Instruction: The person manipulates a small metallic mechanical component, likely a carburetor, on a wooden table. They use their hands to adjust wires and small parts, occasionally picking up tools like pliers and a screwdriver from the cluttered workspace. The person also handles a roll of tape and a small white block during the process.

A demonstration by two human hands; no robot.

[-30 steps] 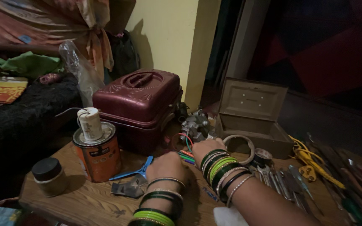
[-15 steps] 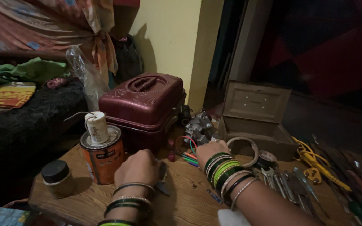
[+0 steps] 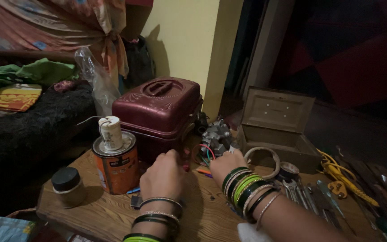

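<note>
In the head view, a glossy maroon plastic case with a moulded lid handle is seen standing on a grainy wooden table, with a dull grey metal motor part trailing coloured wires just beside its right end. The left hand is laid knuckles-up just before the case front, and the right hand, bangled at the wrist, is curled near the wires; whether either grasps anything cannot be told. An orange tin can topped by a white cylinder, a black-lidded jar, an open tan metal box and scattered hand tools are ranged around.
</note>
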